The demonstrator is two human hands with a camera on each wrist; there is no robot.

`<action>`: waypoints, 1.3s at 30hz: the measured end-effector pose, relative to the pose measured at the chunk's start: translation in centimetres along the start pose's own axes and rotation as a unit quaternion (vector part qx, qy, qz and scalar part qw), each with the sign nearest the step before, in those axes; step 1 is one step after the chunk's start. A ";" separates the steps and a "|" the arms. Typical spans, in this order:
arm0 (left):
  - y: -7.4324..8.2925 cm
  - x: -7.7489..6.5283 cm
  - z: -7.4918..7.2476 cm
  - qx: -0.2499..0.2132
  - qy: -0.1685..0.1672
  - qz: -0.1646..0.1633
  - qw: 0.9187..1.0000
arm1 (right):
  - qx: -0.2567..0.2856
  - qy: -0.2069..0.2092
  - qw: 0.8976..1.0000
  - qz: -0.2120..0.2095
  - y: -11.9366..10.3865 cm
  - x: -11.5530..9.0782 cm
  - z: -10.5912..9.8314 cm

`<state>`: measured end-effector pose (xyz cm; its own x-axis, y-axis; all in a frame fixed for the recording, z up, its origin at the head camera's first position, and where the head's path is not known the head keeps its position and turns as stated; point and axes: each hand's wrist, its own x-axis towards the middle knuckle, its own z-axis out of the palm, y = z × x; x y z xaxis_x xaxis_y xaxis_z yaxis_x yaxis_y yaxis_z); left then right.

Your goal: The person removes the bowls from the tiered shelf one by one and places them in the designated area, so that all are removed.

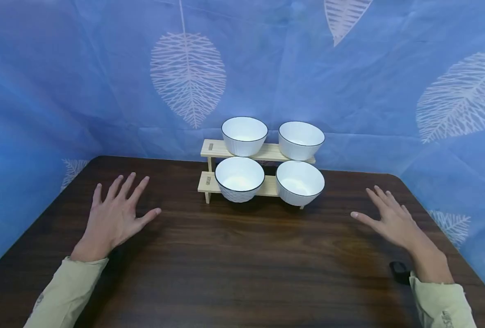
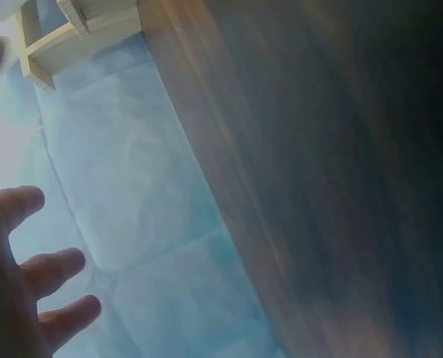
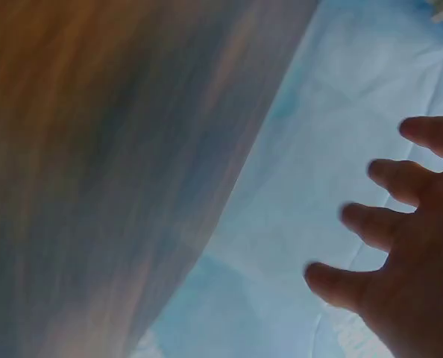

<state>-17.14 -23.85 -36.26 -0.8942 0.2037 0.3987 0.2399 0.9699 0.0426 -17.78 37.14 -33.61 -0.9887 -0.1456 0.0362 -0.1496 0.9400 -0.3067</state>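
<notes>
My left hand is held over the left part of the table, fingers spread and holding nothing. On the other side, my right hand hovers with its fingers extended, also without any object. Between and beyond them stands a two-step wooden rack bearing white bowls with dark rims. The upper step carries a left bowl and a right bowl. On the lower step sit another left bowl and right bowl. Neither hand touches the rack or bowls.
The dark wooden table has rounded far corners. A blue cloth with white leaf prints hangs right behind the rack and along both sides. A dark band shows at my right wrist.
</notes>
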 end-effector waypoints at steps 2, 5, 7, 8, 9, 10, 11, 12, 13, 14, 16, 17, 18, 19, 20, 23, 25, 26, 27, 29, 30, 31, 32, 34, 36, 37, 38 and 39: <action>0.1 0.6 0.1 -0.003 -0.013 -0.002 1.000 | 0.033 -0.007 0.999 -0.010 -0.5 0.4 -0.2; 0.5 1.4 0.2 -0.003 -0.035 -0.005 0.999 | 0.057 -0.001 0.998 -0.026 -1.2 1.0 -0.5; 1.0 2.0 0.4 -0.013 -0.055 -0.007 0.998 | 0.057 0.007 0.998 -0.030 -1.4 1.3 -0.7; 1.3 2.3 0.4 -0.017 -0.065 -0.007 0.998 | 0.051 0.012 0.998 -0.033 -1.5 1.5 -0.8; 1.5 2.6 0.5 -0.023 -0.074 -0.008 0.997 | 0.045 0.017 0.998 -0.036 -1.6 1.6 -0.9; 1.7 2.9 0.5 -0.029 -0.082 -0.008 0.996 | 0.039 0.020 0.998 -0.037 -1.7 1.8 -1.1; 1.9 3.1 0.5 -0.035 -0.087 -0.009 0.996 | 0.033 0.022 0.998 -0.039 -1.8 2.0 -1.2; 2.1 3.3 0.5 -0.040 -0.091 -0.009 0.995 | 0.026 0.024 0.998 -0.042 -1.9 2.2 -1.3; 2.3 3.5 0.5 -0.044 -0.093 -0.007 0.995 | 0.022 0.025 0.998 -0.045 -2.0 2.4 -1.4; 2.4 3.7 0.5 -0.047 -0.093 -0.006 0.995 | 0.016 0.026 0.998 -0.046 -2.0 2.6 -1.5; 2.7 4.1 0.5 -0.053 -0.094 -0.003 0.994 | 0.011 0.028 0.998 -0.046 -2.2 2.9 -1.8; 2.8 4.3 0.5 -0.056 -0.095 -0.003 0.994 | 0.010 0.031 0.998 -0.046 -2.2 3.1 -1.9; 2.9 4.5 0.5 -0.058 -0.096 -0.002 0.994 | 0.010 0.034 0.998 -0.045 -2.3 3.2 -2.0; 3.0 4.6 0.5 -0.061 -0.099 -0.003 0.993 | 0.012 0.038 0.998 -0.043 -2.3 3.2 -2.1; 3.1 4.7 0.6 -0.064 -0.102 -0.004 0.993 | 0.017 0.040 0.998 -0.042 -2.4 3.2 -2.1; 3.3 4.9 0.6 -0.071 -0.110 -0.010 0.991 | 0.037 0.045 0.997 -0.044 -2.7 3.3 -2.2; 3.4 5.0 0.7 -0.075 -0.115 -0.012 0.990 | 0.048 0.045 0.997 -0.047 -2.9 3.3 -2.2; 3.4 5.1 0.8 -0.078 -0.118 -0.013 0.990 | 0.054 0.043 0.996 -0.047 -3.0 3.4 -2.2; 3.5 5.1 0.8 -0.080 -0.120 -0.012 0.990 | 0.057 0.041 0.996 -0.047 -3.0 3.4 -2.2; 3.6 5.3 0.9 -0.086 -0.125 -0.010 0.988 | 0.057 0.039 0.996 -0.047 -3.2 3.6 -2.3; 3.6 5.4 1.0 -0.089 -0.128 -0.009 0.988 | 0.058 0.038 0.997 -0.045 -3.3 3.6 -2.3; 3.7 5.5 1.0 -0.091 -0.130 -0.008 0.987 | 0.058 0.036 0.997 -0.042 -3.4 3.7 -2.4; 3.7 5.5 1.1 -0.094 -0.132 -0.008 0.987 | 0.057 0.034 0.997 -0.039 -3.4 3.9 -2.4; 3.8 5.7 1.1 -0.098 -0.134 -0.007 0.986 | 0.058 0.031 0.997 -0.035 -3.7 4.1 -2.6; 3.9 5.8 1.2 -0.103 -0.136 -0.006 0.985 | 0.061 0.026 0.997 -0.030 -3.9 4.4 -2.7; 4.0 5.9 1.2 -0.108 -0.138 -0.007 0.985 | 0.062 0.025 0.997 -0.027 -4.1 4.6 -2.8; 4.0 6.0 1.2 -0.113 -0.141 -0.007 0.984 | 0.065 0.025 0.997 -0.026 -4.3 4.7 -2.8; 4.0 6.1 1.3 -0.119 -0.143 -0.008 0.983 | 0.067 0.025 0.997 -0.025 -4.5 4.8 -2.9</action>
<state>-22.08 -18.54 -34.81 -0.9599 0.2516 0.1240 0.2767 0.9216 0.2722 -21.87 33.15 -29.32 -0.9798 -0.1728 0.1008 -0.1995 0.8813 -0.4284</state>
